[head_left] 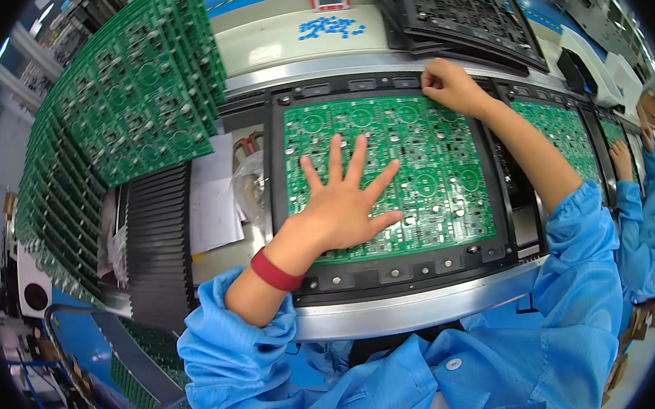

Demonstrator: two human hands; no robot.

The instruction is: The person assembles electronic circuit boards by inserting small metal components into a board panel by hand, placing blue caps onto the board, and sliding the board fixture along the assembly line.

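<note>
A green circuit board panel [422, 232] lies flat in a black carrier frame [394, 272] before me, set with many small parts. Over its left half my left hand [339, 207] is spread palm down, fingers wide apart, with a red band at the wrist. I cannot tell whether the palm presses on the board. At the far edge, near the upper right corner of the board, my right hand [449, 87] has its fingers curled together against the carrier's rim. What they pinch there, if anything, is hidden.
Green boards [134, 89] stand upright in a black slotted rack [159, 241] at left. Empty-looking black carriers [466, 9] are stacked at far right. Small blue pieces [329, 27] lie behind the metal rail [412, 305]. Another loaded carrier [556, 129] and a co-worker's hand [621, 158] are at right.
</note>
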